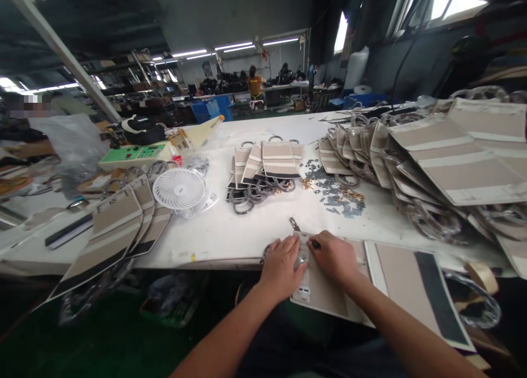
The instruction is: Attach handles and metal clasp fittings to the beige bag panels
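A white fan (pixel 180 189) stands near a green-panelled machine (pixel 138 154).

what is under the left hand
The left hand lies over one end of a beige panel, whose pale strip shows beside it. What it directly covers cannot be seen.

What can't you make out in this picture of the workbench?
All in the head view:
- Dark object: mostly covered by the right hand.
- Beige panel: partly hidden under the left hand; whether that hand grips anything is unclear.
- Small metal pieces: too small and jumbled to count.
- Right-hand pile: cut off by the right edge.
- Distant person: too small to tell their work.
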Demonstrator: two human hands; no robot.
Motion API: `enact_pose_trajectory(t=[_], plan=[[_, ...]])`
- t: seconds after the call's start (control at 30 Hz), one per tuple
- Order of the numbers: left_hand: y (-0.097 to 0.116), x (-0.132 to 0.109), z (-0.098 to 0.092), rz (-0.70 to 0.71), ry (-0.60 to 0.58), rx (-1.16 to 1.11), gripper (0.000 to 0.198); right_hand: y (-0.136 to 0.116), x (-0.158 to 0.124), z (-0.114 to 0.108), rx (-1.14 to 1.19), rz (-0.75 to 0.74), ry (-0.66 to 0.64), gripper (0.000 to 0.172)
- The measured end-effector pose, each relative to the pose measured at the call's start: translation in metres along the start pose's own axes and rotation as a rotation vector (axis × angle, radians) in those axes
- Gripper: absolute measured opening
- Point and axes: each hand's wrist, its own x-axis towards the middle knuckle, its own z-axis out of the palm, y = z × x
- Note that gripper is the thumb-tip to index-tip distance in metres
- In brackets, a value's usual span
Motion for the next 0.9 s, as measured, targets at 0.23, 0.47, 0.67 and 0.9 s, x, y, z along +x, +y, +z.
enact_pose_trajectory(t=[0.23, 0.47, 0.67, 0.9], plan=[[-0.012, 0.02, -0.001, -0.005, -0.072, 0.021, 0.06, -0.009, -0.006, 0.007, -0.083, -0.048, 0.011, 0.017], [-0.022, 0.025, -0.003, 0.002, -0.083, 0.028, 0.058, -0.018, 0.006, 0.01, -0.076, -0.048, -0.07, 0.012], [-0.021, 0.024, -0.006, 0.051, -0.105, 0.09, 0.057, -0.023, 0.015, 0.003, -0.113, -0.1, -0.143, 0.015], [-0.018, 0.022, -0.012, 0.053, -0.116, 0.105, 0.059, -0.04, 0.023, -0.004, -0.185, -0.165, -0.201, 0.024]])
